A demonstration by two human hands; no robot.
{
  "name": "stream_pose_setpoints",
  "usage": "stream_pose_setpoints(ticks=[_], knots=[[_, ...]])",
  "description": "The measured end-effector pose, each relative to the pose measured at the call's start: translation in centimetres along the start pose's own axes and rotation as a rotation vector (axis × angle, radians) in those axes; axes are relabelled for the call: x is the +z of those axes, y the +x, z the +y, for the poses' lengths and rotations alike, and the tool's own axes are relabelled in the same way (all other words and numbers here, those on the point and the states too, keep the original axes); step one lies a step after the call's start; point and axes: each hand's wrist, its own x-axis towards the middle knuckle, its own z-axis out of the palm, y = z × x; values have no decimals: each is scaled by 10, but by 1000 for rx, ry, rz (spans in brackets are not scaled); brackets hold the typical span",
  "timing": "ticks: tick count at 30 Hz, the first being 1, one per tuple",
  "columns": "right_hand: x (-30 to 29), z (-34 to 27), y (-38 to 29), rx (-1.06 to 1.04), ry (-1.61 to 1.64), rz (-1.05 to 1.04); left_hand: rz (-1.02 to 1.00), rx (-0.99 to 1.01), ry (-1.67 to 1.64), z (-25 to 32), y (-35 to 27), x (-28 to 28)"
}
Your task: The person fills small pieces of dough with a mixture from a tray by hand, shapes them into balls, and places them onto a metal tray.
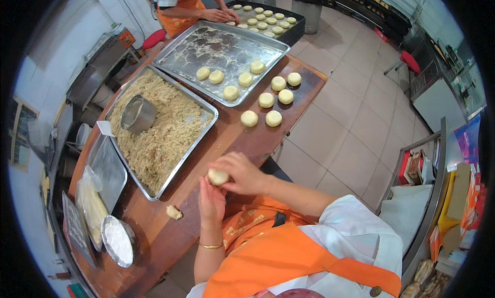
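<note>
My right hand (241, 173) grips a round, pale dough piece (218, 176) from above and from its right. Below it, my left hand (212, 199) is upturned, its fingertips touching the same piece. A small torn lump of dough (174, 212) lies on the wooden table to the left of my hands. Beyond them is a metal tray of crumbly filling (166, 124) with a metal bowl (138, 114) resting in it. Several flattened round dough pieces (273, 118) stand on the table's right part. More such pieces (231, 93) are on a floured metal tray (185, 72).
A bowl of white flour (119, 242), bagged dough (91, 205) and an empty-looking metal tray (106, 170) sit at the left edge. At the far end, a co-worker's hands (220, 15) are by a dark tray (292, 37) of dough rounds. The table edge (305, 108) lies to the right.
</note>
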Motion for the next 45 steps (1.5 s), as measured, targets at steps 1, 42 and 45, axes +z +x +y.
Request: stream_pose_setpoints(ticks=[1,42,45], knots=[[-9,15,-3,43,-4,55,-21,-13,56,-1,2,9],[56,3,32,92,-162,-329,540,303,1161,61,-98,-133],[74,-28,44,160,-7,-370,544,150,1071,53,-108,-133]])
